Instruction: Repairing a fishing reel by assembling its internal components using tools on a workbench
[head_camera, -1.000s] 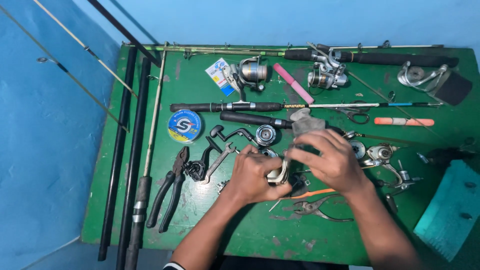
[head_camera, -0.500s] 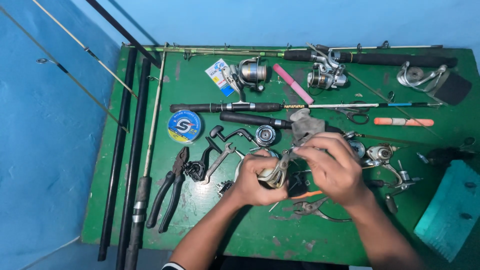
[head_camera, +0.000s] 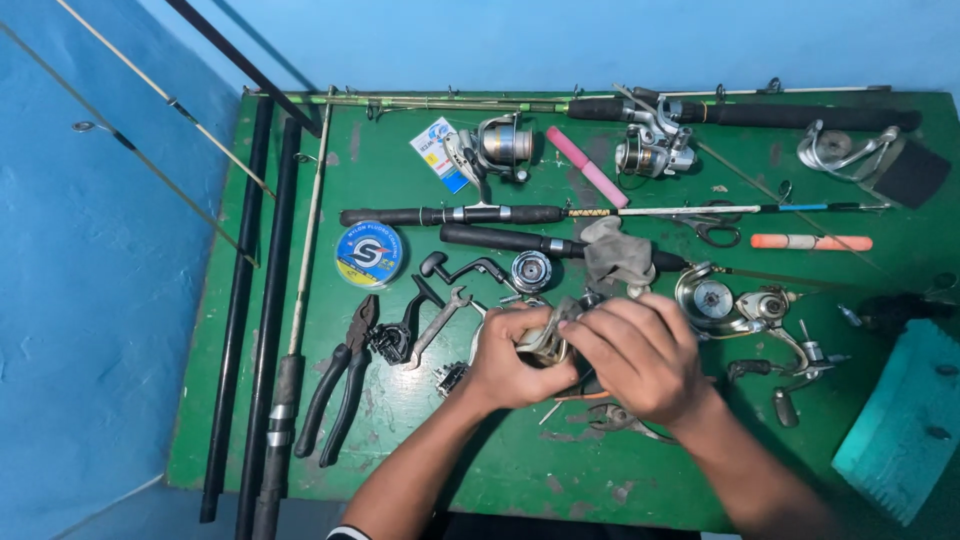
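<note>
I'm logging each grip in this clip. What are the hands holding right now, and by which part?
Both hands hold one small metal reel part above the green table: the left hand cups its underside, and the right hand covers its right side.

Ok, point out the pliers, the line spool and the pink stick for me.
pliers (head_camera: 345, 375): head view, on the black handles below the pivot.
line spool (head_camera: 369, 254): head view, centre of its round blue label.
pink stick (head_camera: 586, 166): head view, middle of its length.
</note>
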